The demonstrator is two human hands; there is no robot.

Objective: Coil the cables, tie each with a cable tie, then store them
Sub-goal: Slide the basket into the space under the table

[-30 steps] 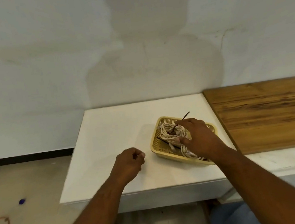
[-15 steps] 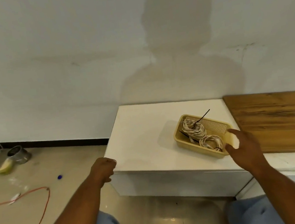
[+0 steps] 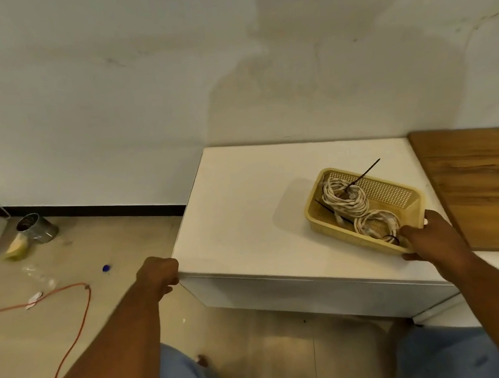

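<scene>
White table [image 3: 239, 221]: my right hand [image 3: 430, 239] grips the probably light basket [image 3: 315, 223] by its near corner, soft cable coils [image 3: 342, 201] inside; left hand [image 3: 158, 274] fisted.

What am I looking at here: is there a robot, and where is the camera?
No robot: these are a person's two bare hands, filmed by one head-worn camera looking forward and down. On the white table stands a yellow basket holding two coiled white cables with black cable ties. The right hand grips the basket's near corner. The left hand is curled at the table's near left corner, holding nothing visible. A wooden board lies right of the table.
</scene>
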